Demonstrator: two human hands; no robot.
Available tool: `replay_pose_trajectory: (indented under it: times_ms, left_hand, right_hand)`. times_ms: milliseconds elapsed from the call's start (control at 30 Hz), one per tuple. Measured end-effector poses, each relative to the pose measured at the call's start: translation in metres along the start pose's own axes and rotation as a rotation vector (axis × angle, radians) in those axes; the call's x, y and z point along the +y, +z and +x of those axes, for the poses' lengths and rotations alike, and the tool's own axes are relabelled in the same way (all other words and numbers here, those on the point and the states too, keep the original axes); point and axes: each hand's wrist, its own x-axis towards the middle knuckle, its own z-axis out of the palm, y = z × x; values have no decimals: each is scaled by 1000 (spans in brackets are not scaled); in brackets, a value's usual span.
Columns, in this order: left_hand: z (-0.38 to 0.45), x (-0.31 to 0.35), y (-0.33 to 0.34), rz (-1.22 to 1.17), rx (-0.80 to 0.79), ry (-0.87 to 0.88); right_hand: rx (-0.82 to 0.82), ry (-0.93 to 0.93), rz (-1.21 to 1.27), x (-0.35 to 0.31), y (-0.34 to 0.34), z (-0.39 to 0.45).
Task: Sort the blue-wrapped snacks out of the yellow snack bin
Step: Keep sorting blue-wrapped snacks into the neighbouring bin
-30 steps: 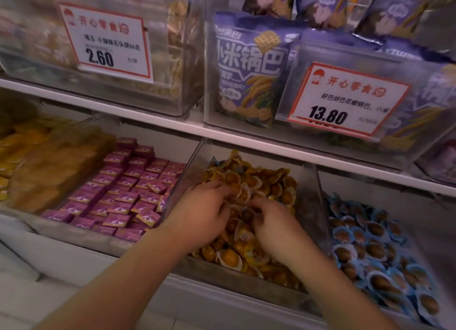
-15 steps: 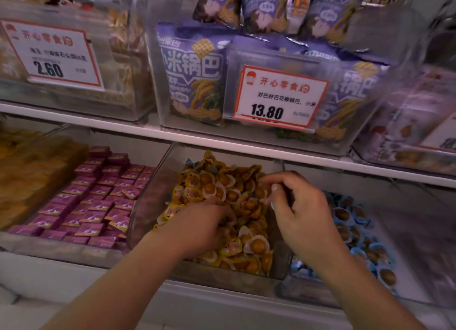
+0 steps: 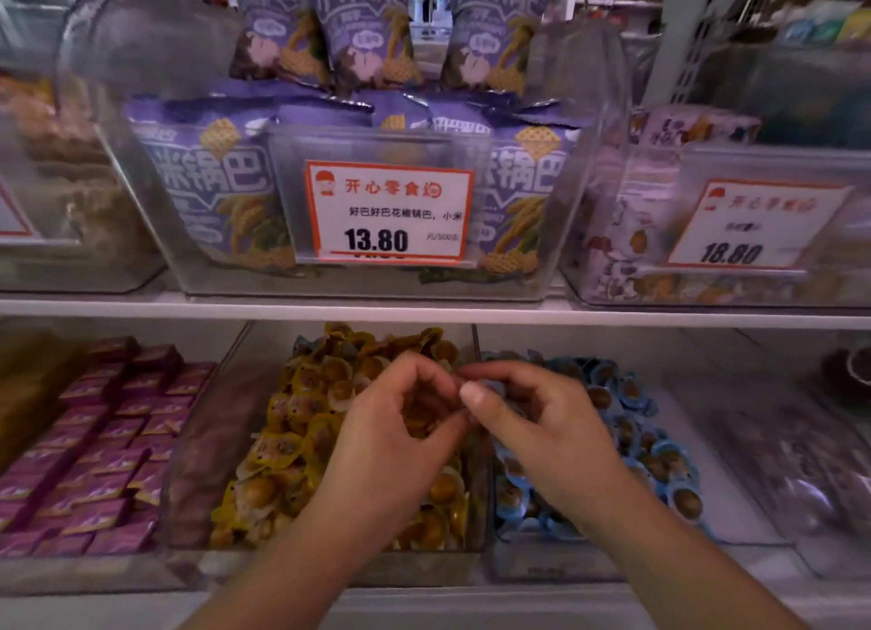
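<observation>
Fingers (image 3: 472, 394) of right hand (image 3: 532, 422) curled, thumb tip pressed vs. a small bluish wrapper edge (image 3: 497, 390) — looks like a pinch on one blue-wrapped snack, mostly hidden by hand, so can't be sure. Left hand (image 3: 391, 436) fingers curled inward, tips meeting right hand's; whether it holds anything: cannot tell.

Location: both hands hover over divider between yellow snack bin (image 3: 221, 441) (centre, lower shelf) and blue snack bin (image 3: 735, 502) just to its right. Held piece sits above that divider, nearer yellow side.

Risks, as judged:
- Pinch is on wrapper edge only; slick film could slip, piece drops back among yellow snacks (image 3: 292, 422) and gets buried.
- Hands crowd each other; a fumbled hand-over could knock yellow pieces over the divider into the blue pile (image 3: 660, 464).
- Blurry view, low light: stray blue pcs at back of yellow heap (image 3: 304, 344) easy to miss.

Orientation: held piece too covered to read long axis or facing. Loose pcs in both bins lie every which way, roundish, no clear long axis.
</observation>
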Motion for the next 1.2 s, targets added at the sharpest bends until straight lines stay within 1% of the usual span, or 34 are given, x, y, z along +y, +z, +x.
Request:
replay_pose_trajectory:
  times_ms: [67, 100, 133, 167, 200, 267, 300, 333, 400, 467, 533, 633, 667, 700, 767, 800, 833, 867, 933, 967, 1033, 1100, 1200]
  left_hand:
    - [9, -15, 0, 113, 19, -44]
    - [15, -27, -3, 229, 3, -51]
    - [21, -40, -7, 374, -51, -37]
    - [25, -52, -9, 532, -159, -11]
    - [27, -63, -9, 670, -313, 15]
    - [29, -81, -4, 820, -622, -8]
    - [28, -86, -2, 861, -716, -48]
    - [29, -89, 0, 895, -754, -68]
    - [30, -89, -2, 959, -756, -67]
    - [30, -82, -5, 958, -750, -56]
    - [27, -74, -10, 829, -721, -64]
    - [28, -68, -30, 576, -775, -279]
    - [31, -69, -36, 530, -738, -312]
    - [34, -69, -40, 515, -646, -300]
    - [44, -72, -38, 554, -407, -203]
    - [50, -76, -32, 595, -351, -155]
    - [55, -78, -23, 640, -359, -130]
    - [60, -83, -13, 703, -425, -140]
    - [65, -96, 8, 905, -598, -183]
    - [64, -103, 16, 1016, -637, -189]
    - [62, -113, 25, 1157, -626, -159]
    - [60, -116, 23, 1174, -594, -75]
    - [57, -107, 6, 1104, -659, 21]
  right_hand:
    - [141, 5, -10, 7, -11, 4]
    - [216, 52, -11, 12, -20, 7]
    - [262, 112, -60, 18, -29, 10]
    - [252, 176, -178, 24, -39, 12]
    - [195, 239, -331, 30, -47, 13]
    - [92, 321, -585, 38, -53, 8]
    - [102, 306, -635, 42, -53, 6]
    - [135, 258, -631, 43, -50, 5]
    - [146, 142, -557, 39, -38, 2]
    - [100, 48, -518, 35, -23, 3]
    - [82, 6, -522, 34, -12, 3]
    - [121, 19, -471, 40, -6, 5]
    - [131, 20, -467, 42, -6, 7]
    - [142, 17, -465, 43, -6, 8]
    - [163, 18, -458, 45, -6, 11]
    - [166, 27, -457, 46, -5, 12]
    - [167, 36, -457, 47, -4, 14]
    - [165, 43, -457, 48, -3, 14]
    - [163, 48, -460, 50, -2, 15]
    - [166, 44, -459, 51, -2, 15]
    - [165, 25, -464, 52, -1, 14]
    - [150, 12, -463, 51, -1, 12]
    - [138, 8, -440, 51, -3, 11]
